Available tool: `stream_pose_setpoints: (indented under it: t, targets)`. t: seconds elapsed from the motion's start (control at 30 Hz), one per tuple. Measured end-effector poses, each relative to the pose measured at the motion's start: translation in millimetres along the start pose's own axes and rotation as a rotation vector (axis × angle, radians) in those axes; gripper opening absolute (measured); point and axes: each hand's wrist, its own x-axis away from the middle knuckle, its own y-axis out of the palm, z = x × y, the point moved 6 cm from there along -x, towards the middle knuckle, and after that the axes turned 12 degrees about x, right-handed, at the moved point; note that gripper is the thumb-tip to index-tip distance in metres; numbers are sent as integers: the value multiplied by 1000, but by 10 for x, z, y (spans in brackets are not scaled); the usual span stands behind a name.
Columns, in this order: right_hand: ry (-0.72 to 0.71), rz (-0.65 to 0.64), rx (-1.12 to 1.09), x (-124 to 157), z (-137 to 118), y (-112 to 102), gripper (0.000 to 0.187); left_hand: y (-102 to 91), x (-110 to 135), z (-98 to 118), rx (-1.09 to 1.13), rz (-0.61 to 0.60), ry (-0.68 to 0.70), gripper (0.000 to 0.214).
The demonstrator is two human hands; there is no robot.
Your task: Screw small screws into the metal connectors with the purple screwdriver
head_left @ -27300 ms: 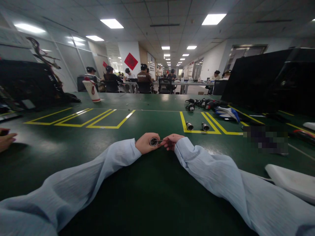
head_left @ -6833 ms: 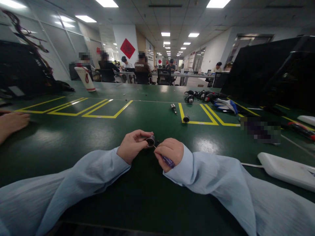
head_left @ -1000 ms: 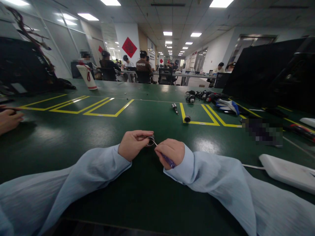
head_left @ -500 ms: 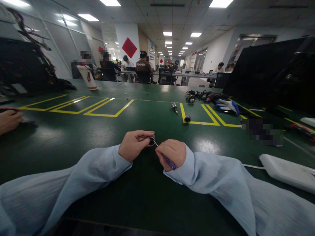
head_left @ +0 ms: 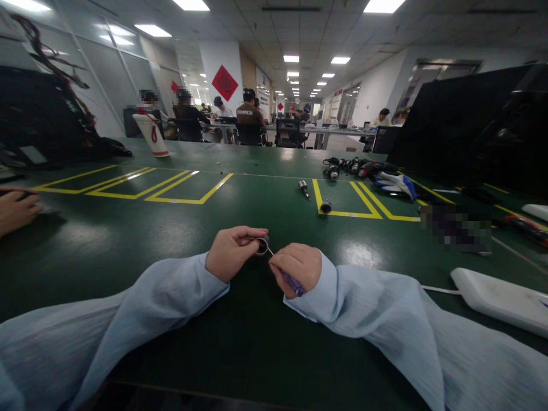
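Observation:
Over the green table [head_left: 180,228], my left hand [head_left: 231,252] pinches a small round metal ring-shaped part [head_left: 262,246] between thumb and fingers. My right hand [head_left: 298,268] is closed round the purple handle of a screwdriver [head_left: 293,283]. Its thin shaft points up and left, and the tip meets the opening of the metal part; how deep it reaches I cannot tell. Farther back lie a metal fitting with a thin stem [head_left: 303,189] and a short metal cylinder [head_left: 326,206], both apart from my hands.
Yellow tape outlines [head_left: 188,200] mark the table. Cables and connectors [head_left: 342,166] and a blue-and-white glove [head_left: 396,186] lie at the back right. A white device [head_left: 496,297] with a cord sits near my right sleeve. Another person's hand [head_left: 17,211] rests at far left; a cup [head_left: 152,135] stands behind.
The ring's opening faces me slightly more. My right hand and the screwdriver have shifted a little to the left; everything else stays put.

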Motion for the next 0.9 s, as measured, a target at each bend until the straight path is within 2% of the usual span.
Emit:
stream_pose_setpoints:
  t: [0.3, 0.5, 0.73, 0.9]
  targets:
    - [210, -30, -202, 27, 132, 3, 8, -16, -2, -27, 85, 23, -69, 28]
    - [214, -27, -203, 30, 131, 15, 9, -12, -3, -42, 74, 27, -71, 27]
    - [309, 4, -236, 7, 174, -77, 13, -18, -20, -84, 82, -3, -54, 27]
    - [323, 2, -259, 9, 181, -93, 14, -5, -8, -74, 69, 0, -66, 29]
